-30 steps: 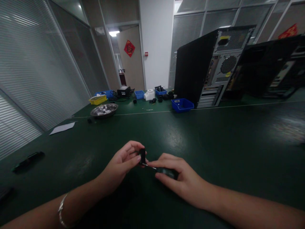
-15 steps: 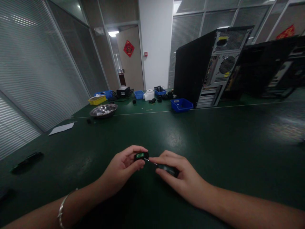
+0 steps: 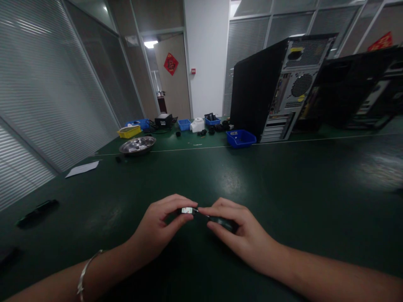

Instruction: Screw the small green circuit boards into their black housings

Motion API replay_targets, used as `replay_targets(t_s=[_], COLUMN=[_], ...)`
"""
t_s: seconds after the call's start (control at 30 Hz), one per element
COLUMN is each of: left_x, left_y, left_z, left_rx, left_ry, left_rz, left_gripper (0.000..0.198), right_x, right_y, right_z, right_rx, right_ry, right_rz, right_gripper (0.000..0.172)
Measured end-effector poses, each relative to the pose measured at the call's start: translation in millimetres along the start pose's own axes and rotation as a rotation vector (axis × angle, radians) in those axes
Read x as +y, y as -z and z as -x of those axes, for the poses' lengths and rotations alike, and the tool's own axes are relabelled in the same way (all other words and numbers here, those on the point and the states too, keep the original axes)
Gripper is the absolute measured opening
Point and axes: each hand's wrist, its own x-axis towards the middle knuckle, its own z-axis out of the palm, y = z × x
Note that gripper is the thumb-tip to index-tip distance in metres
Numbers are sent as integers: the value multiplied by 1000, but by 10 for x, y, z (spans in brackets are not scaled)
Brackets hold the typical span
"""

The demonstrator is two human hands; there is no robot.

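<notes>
My left hand (image 3: 165,220) pinches a small black part with a circuit board (image 3: 187,210) between thumb and fingers; the board's face shines whitish in the light. Wrapped in my right hand (image 3: 237,224) is the dark handle of a screwdriver (image 3: 222,223), my index finger stretched along its thin metal shaft. The shaft's tip meets the right end of the small part, though exactly where it touches is hard to make out. Both hands are held above the green tabletop (image 3: 201,176).
A steel bowl (image 3: 137,145) stands at the far left, and a blue bin (image 3: 241,138) sits beside a black computer tower (image 3: 261,88). A dark pen-like object (image 3: 37,213) and a white paper (image 3: 82,169) lie at left. Small parts and bins line the back.
The small part has tilted in my left hand, so its green board now glints whitish. The screwdriver's tip stays at its right end; my right hand has hardly moved.
</notes>
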Motion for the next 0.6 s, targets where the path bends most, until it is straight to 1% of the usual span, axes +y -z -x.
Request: replay_targets(t_s=[0.1,0.27,0.6], left_x=[24,29,-13], left_y=[11,3,-45], left_z=[1,-13,-11], left_rx=[-3,-20,22], left_ry=[-9,61,108], left_rz=[-1,100,315], left_gripper=[19,18,16], right_x=[-2,9,-9], right_y=[2,2,-2], right_z=[-1,-6,-2], right_rx=[-9,-13,-7], right_ry=[15,11,-10], right_rz=[-11,-36,-62], right_gripper=[35,33,33])
